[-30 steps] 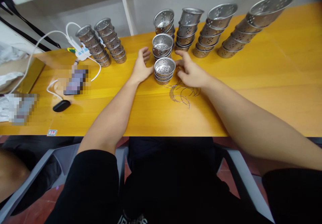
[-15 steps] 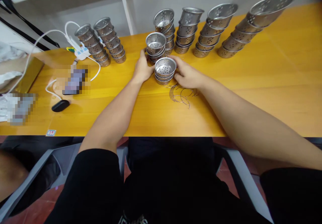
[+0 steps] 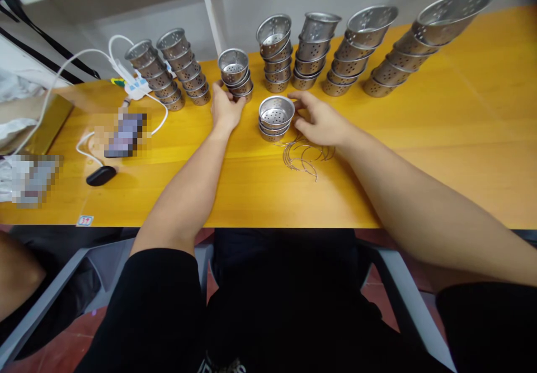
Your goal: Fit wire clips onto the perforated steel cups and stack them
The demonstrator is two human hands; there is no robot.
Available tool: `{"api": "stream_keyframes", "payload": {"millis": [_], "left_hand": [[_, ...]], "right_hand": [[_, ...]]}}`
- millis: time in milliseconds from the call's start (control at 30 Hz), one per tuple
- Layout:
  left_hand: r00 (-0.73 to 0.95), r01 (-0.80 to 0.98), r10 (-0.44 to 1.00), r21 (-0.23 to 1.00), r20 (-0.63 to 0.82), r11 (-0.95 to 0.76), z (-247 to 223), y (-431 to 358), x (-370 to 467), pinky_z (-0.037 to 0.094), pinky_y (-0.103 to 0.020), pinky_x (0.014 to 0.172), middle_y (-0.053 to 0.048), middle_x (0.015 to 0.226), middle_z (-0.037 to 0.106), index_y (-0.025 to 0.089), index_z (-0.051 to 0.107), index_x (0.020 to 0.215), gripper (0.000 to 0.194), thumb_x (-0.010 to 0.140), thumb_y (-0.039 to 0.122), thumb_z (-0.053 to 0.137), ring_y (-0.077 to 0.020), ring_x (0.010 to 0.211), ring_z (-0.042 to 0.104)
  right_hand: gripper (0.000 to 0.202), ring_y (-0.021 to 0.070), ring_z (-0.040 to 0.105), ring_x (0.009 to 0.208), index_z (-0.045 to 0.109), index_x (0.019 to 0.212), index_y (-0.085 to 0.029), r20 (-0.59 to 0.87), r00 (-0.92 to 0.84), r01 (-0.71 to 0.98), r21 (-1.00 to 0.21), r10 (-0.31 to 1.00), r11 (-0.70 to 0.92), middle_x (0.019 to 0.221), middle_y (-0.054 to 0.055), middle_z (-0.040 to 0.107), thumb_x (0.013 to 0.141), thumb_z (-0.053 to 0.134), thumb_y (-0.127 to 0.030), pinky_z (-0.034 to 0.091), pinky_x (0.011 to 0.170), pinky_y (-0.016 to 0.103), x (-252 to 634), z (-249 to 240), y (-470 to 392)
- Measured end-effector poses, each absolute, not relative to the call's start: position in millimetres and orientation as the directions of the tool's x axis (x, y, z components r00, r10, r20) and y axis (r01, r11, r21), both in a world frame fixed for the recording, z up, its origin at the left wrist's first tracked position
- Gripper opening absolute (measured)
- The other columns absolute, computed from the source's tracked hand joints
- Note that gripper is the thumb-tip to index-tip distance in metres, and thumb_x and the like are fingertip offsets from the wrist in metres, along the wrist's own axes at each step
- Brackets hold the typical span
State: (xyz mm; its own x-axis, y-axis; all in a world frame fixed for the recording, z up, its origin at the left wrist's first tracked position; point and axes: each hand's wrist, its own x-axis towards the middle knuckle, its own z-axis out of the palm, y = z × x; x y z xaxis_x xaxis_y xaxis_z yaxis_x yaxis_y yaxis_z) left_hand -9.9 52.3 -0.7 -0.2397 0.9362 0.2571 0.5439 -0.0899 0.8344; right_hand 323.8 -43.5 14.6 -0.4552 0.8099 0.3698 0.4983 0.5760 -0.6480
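Upper middle, our left hand (image 3: 227,110) holds a cup stack (image 3: 234,66) low, maybe so it won't tip. Our right hand (image 3: 322,119) curves half-open beside the center stack (image 3: 275,118).

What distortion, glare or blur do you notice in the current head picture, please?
Head view: the far-right cup stack looks stretched toward the corner; head view: a pale sheen on the table at right; head view: blocky pixelation over the phone; head view: left hand fairly sharp.
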Motion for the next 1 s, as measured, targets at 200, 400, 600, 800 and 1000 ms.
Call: {"api": "stream_keyframes", "payload": {"millis": [200,400,600,800,1000], "left_hand": [[-0.191,0.490,0.946,0.861,0.260,-0.138,-1.7,51.8,-6.5,0.068,-0.050,0.131,-0.009,0.135,0.079,0.023,0.059,0.152,0.053,0.114,0.013,0.095,-0.0262,0.117,0.089],[-0.219,0.458,0.916,0.864,0.336,-0.208,-7.3,60.9,-10.4,0.067,-0.052,0.131,-0.013,0.149,0.073,0.026,0.060,0.151,0.066,0.109,0.037,0.110,-0.0256,0.111,0.086],[-0.269,0.393,0.883,0.881,0.385,-0.264,-17.3,75.5,-15.5,0.066,-0.046,0.131,-0.004,0.121,0.071,0.029,0.058,0.131,0.052,0.112,0.033,0.106,-0.0243,0.112,0.082],[-0.155,0.362,0.898,0.870,0.411,-0.336,-21.3,74.1,-12.3,0.069,-0.046,0.132,-0.002,0.120,0.077,0.030,0.058,0.121,0.044,0.112,0.014,0.098,-0.0209,0.108,0.085],[-0.050,0.294,0.915,0.881,0.401,-0.370,-18.8,68.3,-8.3,0.068,-0.049,0.140,-0.008,0.138,0.082,0.030,0.062,0.128,0.038,0.113,0.008,0.089,-0.0240,0.129,0.093]], "right_hand": [[0.094,0.0517,0.086,0.142,0.066,0.188,-0.021,0.355,-0.429,0.508,-0.665,0.831,0.547,0.164,0.021,0.087,0.100,0.085,-0.048,0.070,0.132,0.076,324.1,10.4,-43.3],[0.085,0.0511,0.087,0.141,0.074,0.181,-0.022,0.373,-0.387,0.532,-0.656,0.843,0.535,0.157,0.019,0.090,0.101,0.085,-0.048,0.069,0.133,0.076,321.6,9.1,-44.6],[0.082,0.0529,0.087,0.139,0.076,0.176,-0.021,0.383,-0.395,0.520,-0.656,0.835,0.547,0.153,0.020,0.091,0.101,0.085,-0.054,0.067,0.134,0.080,321.4,10.3,-45.6],[0.076,0.0536,0.088,0.137,0.080,0.170,-0.023,0.390,-0.384,0.502,-0.672,0.837,0.544,0.150,0.019,0.093,0.102,0.087,-0.056,0.068,0.131,0.081,321.5,12.1,-46.9],[0.077,0.0532,0.088,0.136,0.080,0.170,-0.021,0.380,-0.408,0.469,-0.692,0.830,0.548,0.149,0.020,0.092,0.101,0.085,-0.056,0.068,0.131,0.080,321.3,17.0,-49.8]]}}
